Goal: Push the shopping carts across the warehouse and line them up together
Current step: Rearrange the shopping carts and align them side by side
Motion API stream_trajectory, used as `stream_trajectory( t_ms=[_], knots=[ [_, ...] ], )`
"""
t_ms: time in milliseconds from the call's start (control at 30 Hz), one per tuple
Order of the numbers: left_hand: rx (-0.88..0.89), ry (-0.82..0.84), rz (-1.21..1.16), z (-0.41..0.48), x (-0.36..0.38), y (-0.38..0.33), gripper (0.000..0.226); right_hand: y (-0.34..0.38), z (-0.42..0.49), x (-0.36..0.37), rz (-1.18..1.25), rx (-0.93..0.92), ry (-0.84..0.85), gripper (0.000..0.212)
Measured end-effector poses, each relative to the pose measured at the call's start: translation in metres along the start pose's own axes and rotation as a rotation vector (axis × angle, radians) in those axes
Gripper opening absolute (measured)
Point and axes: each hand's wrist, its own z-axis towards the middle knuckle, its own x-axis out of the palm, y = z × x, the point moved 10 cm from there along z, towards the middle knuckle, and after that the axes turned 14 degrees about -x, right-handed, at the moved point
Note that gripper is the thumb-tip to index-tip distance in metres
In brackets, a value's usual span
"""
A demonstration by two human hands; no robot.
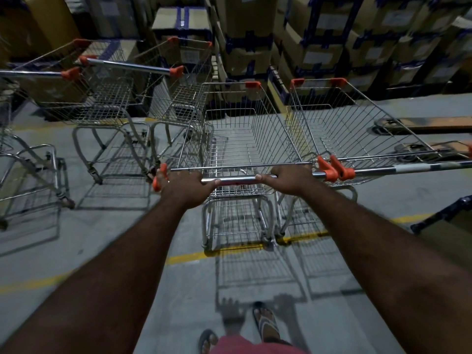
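left hand (187, 185), right hand (290, 178) round cart (240, 149) handle (237, 179)

Stacked brown cardboard boxes bound in blue tape (319, 47) wall off the way ahead. The middle silver wire shopping cart (240, 139) has a like wire cart on the right (357, 129) just beside it, and more wire carts on the left (115, 98) crowd its front corner. Flat orange pallet-truck forks (434, 123) block the far right. The grey concrete floor (115, 238) lies open at lower left.
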Motion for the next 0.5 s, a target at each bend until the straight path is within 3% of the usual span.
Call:
stream_trajectory(
  t_ms=[167,300,500],
  knots=[
    [0.007,0.029,0.022,0.003,-0.001,0.000,0.098,-0.002,-0.002,0.001,0.014,0.035,0.014,0.101],
    [0.011,0.268,-0.009,0.018,0.015,-0.001,0.131,0.001,0.005,0.006,0.078,0.040,0.163,0.096],
    [0.047,0.399,-0.036,0.020,0.002,-0.019,0.088,-0.004,0.023,0.007,0.254,0.083,0.413,0.067]
  ],
)
